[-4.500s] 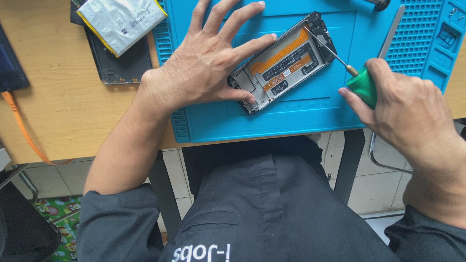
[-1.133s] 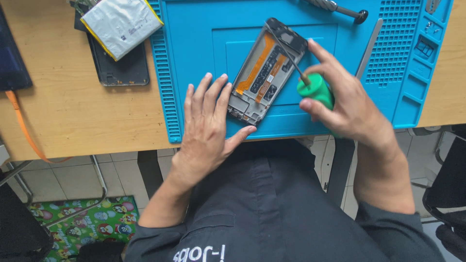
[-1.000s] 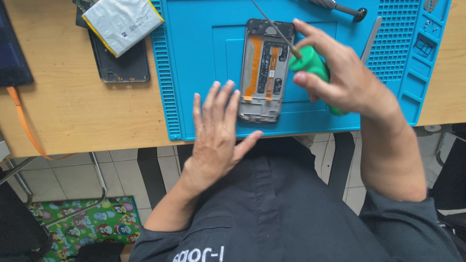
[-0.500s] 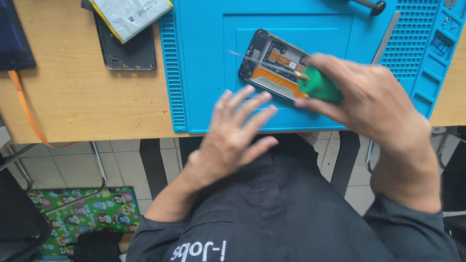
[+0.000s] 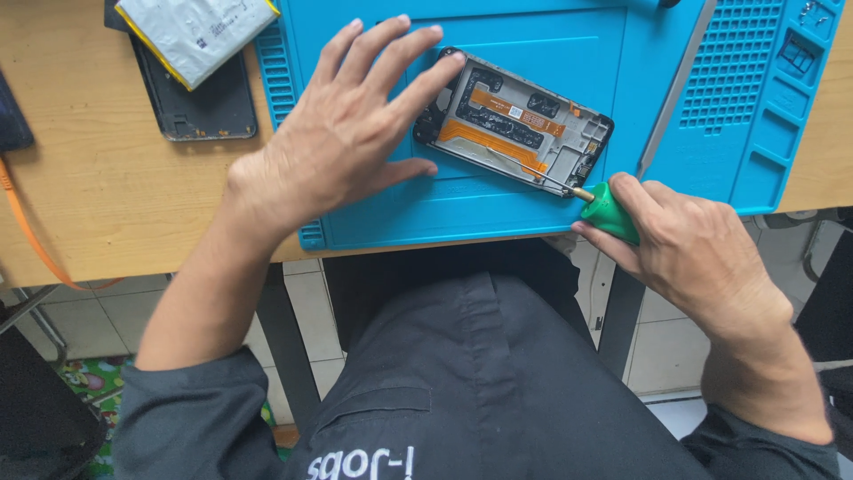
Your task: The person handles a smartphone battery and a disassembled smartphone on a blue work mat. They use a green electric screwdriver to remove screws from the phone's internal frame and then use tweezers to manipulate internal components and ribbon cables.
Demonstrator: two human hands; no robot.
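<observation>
An opened phone body (image 5: pixel 520 124) with orange flex cables and bare boards lies tilted on the blue repair mat (image 5: pixel 533 36). My left hand (image 5: pixel 342 133) is spread flat on the mat, its fingertips pressing the phone's left end. My right hand (image 5: pixel 689 244) grips a green-handled screwdriver (image 5: pixel 609 212) at the mat's front edge. Its thin shaft points up and left along the phone's lower edge, the tip near the frame.
A dark phone back cover (image 5: pixel 195 102) lies on the wooden desk (image 5: pixel 98 196) to the left, with a silver battery pouch (image 5: pixel 195 31) resting on it. An orange cable (image 5: pixel 27 231) hangs off the desk's left edge. The mat's right side has small tray compartments (image 5: pixel 755 80).
The phone has turned on the mat and now lies more level. My left hand moved from the mat's front edge onto the phone's left end. My right hand drew back toward the front edge.
</observation>
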